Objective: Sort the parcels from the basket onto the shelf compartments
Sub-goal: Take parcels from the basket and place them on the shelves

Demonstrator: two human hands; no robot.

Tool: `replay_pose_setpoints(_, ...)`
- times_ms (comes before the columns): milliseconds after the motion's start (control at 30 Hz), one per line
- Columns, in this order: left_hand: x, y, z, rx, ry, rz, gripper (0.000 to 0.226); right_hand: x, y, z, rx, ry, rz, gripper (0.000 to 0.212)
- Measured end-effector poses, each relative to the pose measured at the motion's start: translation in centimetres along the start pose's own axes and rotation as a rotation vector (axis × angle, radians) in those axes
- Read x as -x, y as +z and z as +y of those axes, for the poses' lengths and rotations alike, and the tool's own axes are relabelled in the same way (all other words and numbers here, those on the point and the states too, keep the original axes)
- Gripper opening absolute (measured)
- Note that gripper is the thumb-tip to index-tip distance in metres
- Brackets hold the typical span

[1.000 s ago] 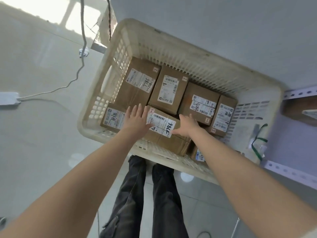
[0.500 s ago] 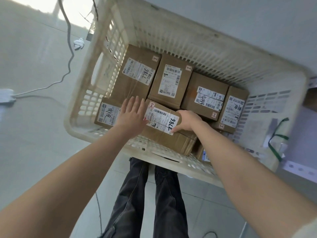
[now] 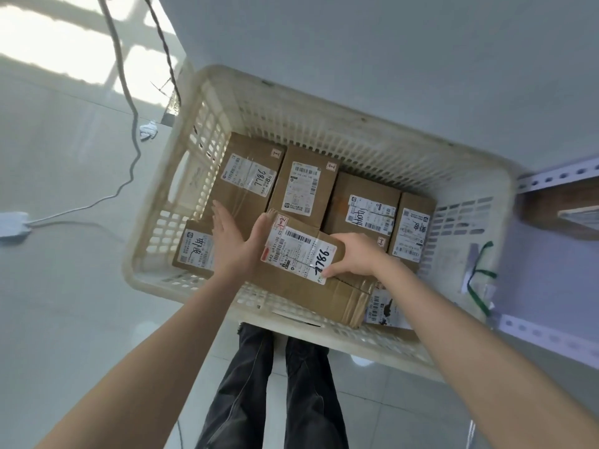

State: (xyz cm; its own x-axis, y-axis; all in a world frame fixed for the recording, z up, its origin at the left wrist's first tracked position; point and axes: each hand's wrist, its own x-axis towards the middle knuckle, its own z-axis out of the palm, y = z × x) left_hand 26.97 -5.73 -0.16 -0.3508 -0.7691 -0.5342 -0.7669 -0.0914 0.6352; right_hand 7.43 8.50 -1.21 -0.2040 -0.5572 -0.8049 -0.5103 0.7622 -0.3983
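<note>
A cream slotted basket (image 3: 155,222) on the floor holds several brown cardboard parcels with white labels. The nearest parcel (image 3: 311,286), marked 7786, sits tilted above the others at the basket's front. My left hand (image 3: 235,244) presses flat against its left end, fingers straight and thumb along the top edge. At the parcel's right end, my right hand (image 3: 353,254) grips it with fingers curled over the label corner. Behind it lie a parcel marked 7186 (image 3: 249,176), one with a printed label (image 3: 304,186), and two more to the right (image 3: 366,205) (image 3: 413,228).
A grey metal shelf (image 3: 557,176) with a brown parcel (image 3: 564,212) on it stands at the right, close to the basket. A pale wall runs behind the basket. A power strip (image 3: 13,223) and cables (image 3: 129,124) lie on the tiled floor at left. My legs (image 3: 275,384) stand in front of the basket.
The parcel marked 7786 has come up from among the others and tilted. My left hand slid to its left end, and my right hand closed round its right end.
</note>
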Motion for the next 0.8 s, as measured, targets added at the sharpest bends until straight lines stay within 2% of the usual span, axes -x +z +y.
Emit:
replay_pose_setpoints(100,1.1,-0.7,1.8,0.337,-0.139,0.047,0.121,2.2,-1.5,-0.4,-0.084,0.002,0.064,0.063)
replay_pose_setpoints(200,3.2,-1.2,3.6,0.496,-0.174,0.017,0.118,4.7,-2.8,-0.5,-0.233,0.042,0.140,0.049)
replay_pose_setpoints(267,5.0,-1.2,4.6,0.532,-0.148,-0.054,0.117,6.7,-3.5,-1.0,-0.360,0.074,0.205,0.049)
replay_pose_setpoints(400,7.9,-0.8,7.5,0.607,-0.191,-0.337,0.110,9.9,-4.3,-2.7,-0.527,0.138,0.365,0.048)
replay_pose_setpoints(467,9.0,-0.5,9.6,0.629,-0.088,-0.443,0.100,11.5,-4.6,-4.0,-0.563,0.154,0.457,0.051)
replay_pose_setpoints(600,10.5,-1.8,14.5,0.680,0.014,-0.366,0.083,15.5,-6.7,-6.6,-0.637,0.132,0.569,0.050)
replay_pose_setpoints(700,10.9,-4.2,17.7,0.720,0.013,-0.344,0.067,18.9,-9.3,-7.6,-0.804,-0.004,0.541,0.051)
replay_pose_setpoints(800,11.9,-6.4,20.6,0.695,0.033,-0.379,0.060,21.5,-11.2,-8.7,-0.811,-0.109,0.619,0.055)
